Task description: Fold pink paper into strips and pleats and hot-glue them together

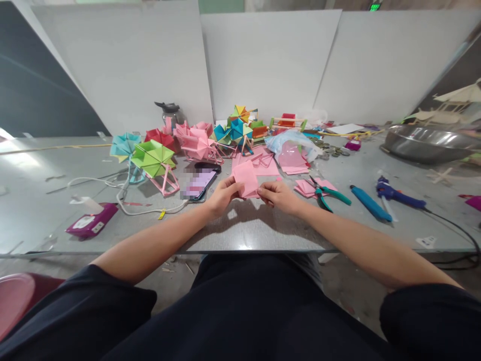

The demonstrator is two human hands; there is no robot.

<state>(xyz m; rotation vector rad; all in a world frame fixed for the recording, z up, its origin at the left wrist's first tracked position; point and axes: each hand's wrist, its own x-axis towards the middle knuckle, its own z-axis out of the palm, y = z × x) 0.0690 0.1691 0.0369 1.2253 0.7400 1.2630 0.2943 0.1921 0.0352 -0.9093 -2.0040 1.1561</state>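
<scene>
Just above the near part of the grey tabletop [240, 235], a pink paper piece [246, 178] is held between two hands. Its left edge is pinched by the left hand [225, 193], thumb on the near face; its lower right edge is gripped by the fingertips of the right hand [276, 195], fingers curled. Whether one layer or several are held cannot be told.

Progress (judged): paper shaping appears to be in hand, the piece not yet joined to anything. Assembled work is seen beyond: a green paper model [152, 156], a light-blue model [126, 146] and a pink model [197, 143]. Material seems left over: loose pink papers [303, 187] lie to the right, with more pink sheets [267, 169] behind the held piece.

Edges and room: the front table edge runs below the forearms, with a bare strip between it and the hands. Leftward movement is limited by the phone [203, 183], rightward by the green-handled pliers [340, 194]; the blue tool [370, 203] and glue gun [400, 194] lie farther out. Forward reach is crowded by sheets and a plastic bag [296, 143].
</scene>
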